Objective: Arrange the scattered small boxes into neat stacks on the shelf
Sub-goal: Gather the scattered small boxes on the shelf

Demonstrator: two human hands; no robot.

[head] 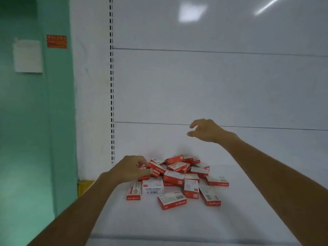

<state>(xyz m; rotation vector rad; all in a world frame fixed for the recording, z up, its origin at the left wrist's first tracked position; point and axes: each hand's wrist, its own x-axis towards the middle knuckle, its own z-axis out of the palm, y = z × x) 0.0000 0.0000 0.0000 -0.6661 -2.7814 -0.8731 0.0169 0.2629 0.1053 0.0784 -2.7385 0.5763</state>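
the two bare forearms come in over the front edge of the white shelf (177, 226), nearest the camera. past them, a loose heap of small red-and-white boxes (177, 176) lies around the middle of the shelf, toward its back edge, none stacked yet.

the heap is the risk: boxes lean on each other at odd angles, so pulling one from the left side could likely tip its neighbours or slide a few toward the front edge. the loose box (171, 200) lying alone at the front of the heap seems the most exposed.

the left hand (130, 168) is curled at the heap's left side, fingers closed on a box (142, 166) there. the right hand (206, 129) hovers above the heap's back, well clear of it, fingers half spread and holding nothing.
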